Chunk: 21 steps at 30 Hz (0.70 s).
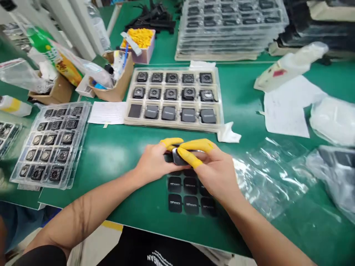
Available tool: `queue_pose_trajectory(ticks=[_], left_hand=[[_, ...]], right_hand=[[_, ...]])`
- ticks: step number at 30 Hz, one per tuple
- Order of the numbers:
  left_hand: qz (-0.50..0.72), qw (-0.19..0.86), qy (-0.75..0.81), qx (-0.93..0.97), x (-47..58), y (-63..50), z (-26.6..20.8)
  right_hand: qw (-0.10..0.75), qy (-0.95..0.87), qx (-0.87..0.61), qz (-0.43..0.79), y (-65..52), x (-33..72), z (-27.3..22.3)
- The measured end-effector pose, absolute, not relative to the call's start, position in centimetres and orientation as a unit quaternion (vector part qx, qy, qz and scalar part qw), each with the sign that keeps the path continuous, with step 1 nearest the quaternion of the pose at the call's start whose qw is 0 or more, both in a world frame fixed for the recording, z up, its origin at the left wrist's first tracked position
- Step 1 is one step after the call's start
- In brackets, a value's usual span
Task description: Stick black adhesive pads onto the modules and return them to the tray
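Yellow finger cots cover the fingertips of both hands. My left hand is closed on the left side of a small dark smartwatch body. My right hand pinches the same watch body from the right, thumb on its near face. Fingers hide much of it. Below my hands a sheet of black square screen films with pale lettering lies on the green table. Just beyond stands a clear plastic tray with watch bodies in its two far rows and dark, film-covered squares in the near row.
Another tray of watch bodies lies at the left. Stacked trays stand at the back. Beside a yellow-filled box is a cardboard box. A white bottle, paper and clear plastic bags occupy the right.
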<state>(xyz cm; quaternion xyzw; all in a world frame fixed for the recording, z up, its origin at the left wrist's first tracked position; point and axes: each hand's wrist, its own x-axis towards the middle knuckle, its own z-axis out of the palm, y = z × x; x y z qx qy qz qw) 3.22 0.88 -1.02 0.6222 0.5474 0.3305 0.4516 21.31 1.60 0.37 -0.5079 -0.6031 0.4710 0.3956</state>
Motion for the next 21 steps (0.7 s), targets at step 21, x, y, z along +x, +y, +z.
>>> queue_pose_trajectory(ticks=[21], left_hand=[[0.356, 0.414, 0.566, 0.617, 3.3, 1.3, -0.5]], right_hand=[[0.299, -0.67, -0.673, 0.09, 5.3, 35.8, 0.3]])
